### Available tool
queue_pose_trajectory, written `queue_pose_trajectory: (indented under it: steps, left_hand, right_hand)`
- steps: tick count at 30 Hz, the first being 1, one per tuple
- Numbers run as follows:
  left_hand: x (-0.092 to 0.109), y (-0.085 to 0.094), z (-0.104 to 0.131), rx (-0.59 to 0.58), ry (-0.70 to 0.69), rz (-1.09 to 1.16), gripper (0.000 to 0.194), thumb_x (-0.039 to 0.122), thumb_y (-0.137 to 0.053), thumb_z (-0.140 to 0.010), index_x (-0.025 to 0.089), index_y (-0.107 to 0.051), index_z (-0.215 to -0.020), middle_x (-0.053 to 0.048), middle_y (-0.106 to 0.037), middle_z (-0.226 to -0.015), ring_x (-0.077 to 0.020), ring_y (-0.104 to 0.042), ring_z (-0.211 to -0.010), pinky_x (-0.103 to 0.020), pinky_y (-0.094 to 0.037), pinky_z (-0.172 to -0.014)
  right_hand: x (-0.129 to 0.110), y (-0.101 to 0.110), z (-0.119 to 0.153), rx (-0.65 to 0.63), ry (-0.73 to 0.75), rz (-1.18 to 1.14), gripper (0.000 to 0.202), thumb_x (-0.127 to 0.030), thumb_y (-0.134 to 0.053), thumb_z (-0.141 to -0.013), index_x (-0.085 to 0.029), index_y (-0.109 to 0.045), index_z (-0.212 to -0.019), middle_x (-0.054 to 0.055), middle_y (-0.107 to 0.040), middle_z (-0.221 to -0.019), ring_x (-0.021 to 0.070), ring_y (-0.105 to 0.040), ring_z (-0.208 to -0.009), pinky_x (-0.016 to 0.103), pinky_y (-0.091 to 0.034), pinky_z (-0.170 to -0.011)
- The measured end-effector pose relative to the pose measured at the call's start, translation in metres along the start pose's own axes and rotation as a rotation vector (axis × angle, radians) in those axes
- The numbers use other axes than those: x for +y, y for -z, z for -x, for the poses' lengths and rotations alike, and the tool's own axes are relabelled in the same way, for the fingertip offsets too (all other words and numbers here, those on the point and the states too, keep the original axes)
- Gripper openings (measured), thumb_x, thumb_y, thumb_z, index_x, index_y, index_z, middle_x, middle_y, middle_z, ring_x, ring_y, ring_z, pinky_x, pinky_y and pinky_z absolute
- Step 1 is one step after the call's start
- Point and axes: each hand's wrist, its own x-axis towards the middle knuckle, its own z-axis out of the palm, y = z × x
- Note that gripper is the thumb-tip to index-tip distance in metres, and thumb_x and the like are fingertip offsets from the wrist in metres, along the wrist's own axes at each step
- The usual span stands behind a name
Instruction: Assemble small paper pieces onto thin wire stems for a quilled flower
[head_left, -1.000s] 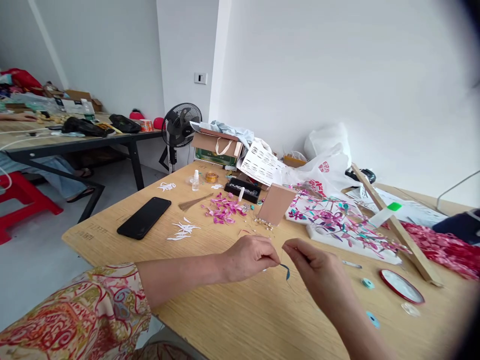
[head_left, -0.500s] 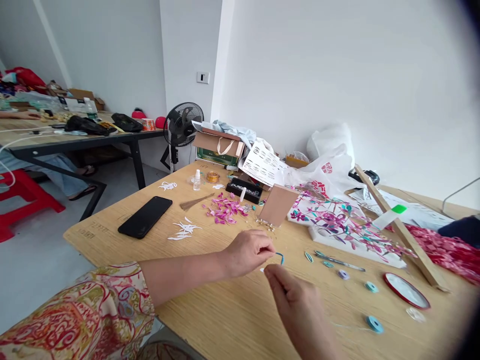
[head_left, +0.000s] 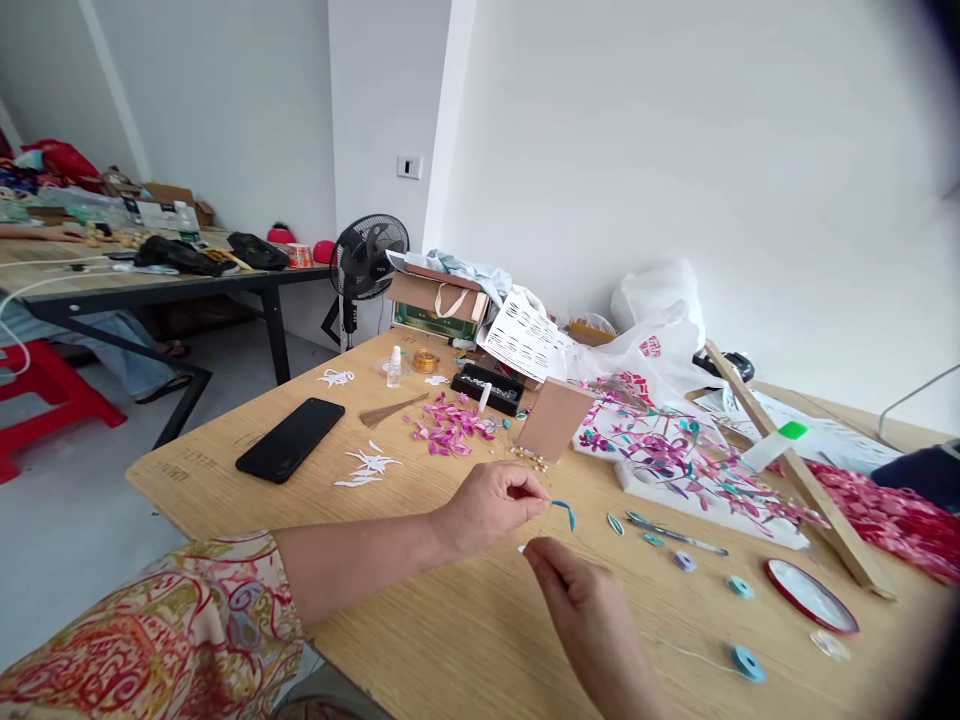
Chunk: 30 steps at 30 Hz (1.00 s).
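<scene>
Above the table's near part, my left hand (head_left: 491, 508) pinches the end of a short curved blue strip (head_left: 567, 514), whose free end bends downward. My right hand (head_left: 589, 610) is closed just below and to the right, thumb pressed to the fingers; what it grips is hidden. A bit of white (head_left: 522, 549) shows beside its fingertips. Thin pale thread runs from a blue thread spool (head_left: 747, 663) towards the right wrist. Further right lie a leaf-shaped green piece (head_left: 616, 524), a pair of tweezers (head_left: 679, 535) and smaller spools (head_left: 684, 561).
A black phone (head_left: 291, 440), white paper petals (head_left: 367, 466) and pink petals (head_left: 450, 425) lie to the left and beyond my hands. Flowered stems (head_left: 675, 450) rest on white foam. A wooden bar (head_left: 806, 480) and red-rimmed oval hoop (head_left: 810, 596) are at right.
The blue strip now reaches further out to the right of my left fingertips and droops more. My right hand has moved slightly down and left, a little further from the left hand.
</scene>
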Motion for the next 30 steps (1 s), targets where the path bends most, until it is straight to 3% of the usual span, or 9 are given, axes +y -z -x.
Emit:
queue_pose_trajectory:
  steps: [4,8,10,13,18,21,24,27,30]
  left_hand:
    - [-0.005,-0.004,-0.001,-0.132,-0.183,-0.267,0.010,0.012,-0.054,-0.070,0.014,-0.061,-0.063,0.000,-0.057,-0.064,-0.0101,-0.052,-0.066,-0.021,-0.039,-0.068]
    - [0.000,-0.005,0.003,-0.237,-0.248,-0.245,0.010,0.013,-0.054,-0.072,0.015,-0.062,-0.067,-0.001,-0.060,-0.067,-0.0103,-0.053,-0.069,-0.021,-0.040,-0.071]
    - [0.004,-0.005,0.005,-0.209,-0.167,-0.147,0.009,0.015,-0.055,-0.072,0.015,-0.063,-0.067,-0.001,-0.060,-0.066,-0.0096,-0.053,-0.067,-0.020,-0.041,-0.067]
    - [0.006,-0.002,0.006,-0.110,-0.010,-0.015,0.007,0.016,-0.057,-0.070,0.013,-0.062,-0.066,0.000,-0.058,-0.066,-0.0089,-0.052,-0.064,-0.018,-0.041,-0.062]
    - [0.003,0.004,0.001,-0.001,-0.007,-0.031,0.006,0.012,-0.055,-0.069,0.013,-0.060,-0.066,0.000,-0.057,-0.068,-0.0089,-0.052,-0.066,-0.018,-0.041,-0.062]
    - [-0.002,0.005,-0.001,-0.052,-0.138,-0.237,0.010,0.011,-0.052,-0.071,0.014,-0.060,-0.065,0.000,-0.057,-0.067,-0.0096,-0.051,-0.067,-0.020,-0.040,-0.064]
    - [-0.005,0.004,0.000,-0.191,-0.294,-0.395,0.013,0.013,-0.050,-0.074,0.015,-0.059,-0.065,-0.001,-0.057,-0.067,-0.0108,-0.050,-0.069,-0.023,-0.038,-0.070]
    - [-0.001,0.004,0.003,-0.256,-0.314,-0.323,0.013,0.013,-0.051,-0.074,0.015,-0.059,-0.064,-0.001,-0.057,-0.066,-0.0101,-0.051,-0.067,-0.023,-0.037,-0.073]
    - [0.004,0.005,0.005,-0.175,-0.202,-0.099,0.011,0.016,-0.054,-0.073,0.014,-0.059,-0.064,0.000,-0.055,-0.063,-0.0091,-0.050,-0.064,-0.021,-0.038,-0.067]
  right_hand:
    - [-0.022,0.029,0.002,0.062,0.100,0.194,0.032,-0.031,-0.032,-0.083,-0.021,-0.053,-0.062,-0.001,-0.053,-0.049,0.0109,-0.045,-0.041,0.020,-0.028,-0.043]
    - [-0.006,0.058,-0.023,0.126,0.005,0.164,0.027,-0.035,-0.037,-0.080,-0.021,-0.057,-0.068,-0.001,-0.056,-0.053,0.0121,-0.048,-0.047,0.020,-0.031,-0.046]
    - [0.009,0.054,-0.033,0.082,-0.059,0.044,0.028,-0.037,-0.038,-0.079,-0.020,-0.055,-0.066,-0.001,-0.053,-0.054,0.0118,-0.046,-0.050,0.020,-0.033,-0.047]
    - [0.023,0.028,-0.034,-0.005,-0.085,-0.183,0.030,-0.037,-0.037,-0.079,-0.018,-0.051,-0.062,-0.003,-0.045,-0.051,0.0107,-0.042,-0.050,0.019,-0.032,-0.047]
    - [0.003,-0.009,-0.007,-0.051,-0.092,-0.156,0.032,-0.036,-0.032,-0.083,-0.019,-0.051,-0.063,-0.005,-0.038,-0.043,0.0098,-0.039,-0.042,0.018,-0.029,-0.043]
    - [-0.018,0.002,0.002,0.008,0.017,0.033,0.033,-0.032,-0.030,-0.084,-0.020,-0.049,-0.060,-0.004,-0.044,-0.044,0.0099,-0.040,-0.040,0.019,-0.027,-0.042]
    - [-0.025,0.032,-0.008,0.061,0.088,0.140,0.030,-0.031,-0.033,-0.082,-0.020,-0.052,-0.062,-0.002,-0.050,-0.048,0.0104,-0.042,-0.043,0.020,-0.028,-0.043]
    - [-0.012,0.053,-0.026,0.114,0.007,0.101,0.027,-0.034,-0.037,-0.079,-0.020,-0.055,-0.063,-0.003,-0.051,-0.049,0.0107,-0.043,-0.045,0.019,-0.030,-0.045]
    - [0.009,0.044,-0.036,0.057,-0.101,-0.110,0.028,-0.038,-0.040,-0.076,-0.019,-0.053,-0.060,-0.004,-0.044,-0.048,0.0105,-0.040,-0.046,0.019,-0.030,-0.045]
